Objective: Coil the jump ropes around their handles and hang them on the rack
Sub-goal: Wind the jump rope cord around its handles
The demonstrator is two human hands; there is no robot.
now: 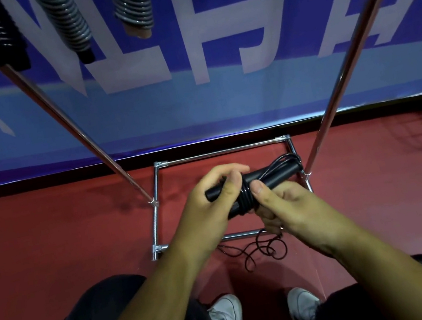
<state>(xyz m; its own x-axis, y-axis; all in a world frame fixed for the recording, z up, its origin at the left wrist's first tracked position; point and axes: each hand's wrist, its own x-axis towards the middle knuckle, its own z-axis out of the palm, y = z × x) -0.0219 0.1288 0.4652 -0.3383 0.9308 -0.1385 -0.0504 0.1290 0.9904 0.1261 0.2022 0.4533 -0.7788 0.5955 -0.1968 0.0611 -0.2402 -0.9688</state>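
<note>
Red sports flooring [50,244] meets a blue banner [221,96] with large white characters, and a chrome rack [220,153] stands between them, its rectangular base on the floor and its two uprights slanting out toward 11 and 1 o'clock. A person stands over the base and holds a black jump rope at the middle of the view.

The pair of black handles [268,173] lies side by side, tilted up toward 2 o'clock, with several turns of thin black cord [244,196] wound tight around the middle. The left hand [211,202] grips the lower end of the handles, fingers curled over the top. The right hand [282,203] holds them from the 4 o'clock side, thumb pressed beside the wound turns and fingers curled beneath. A few loops of cord stick out past the upper end of the handles.

Slack cord [262,249] trails down from the hands and lies in loose curls on the floor at 6 o'clock, across the near bar of the base.

At 11 to 12 o'clock, three coiled ropes [66,18] hang at the frame's upper edge. White shoes [226,318] and dark trousers show at 6 o'clock.
</note>
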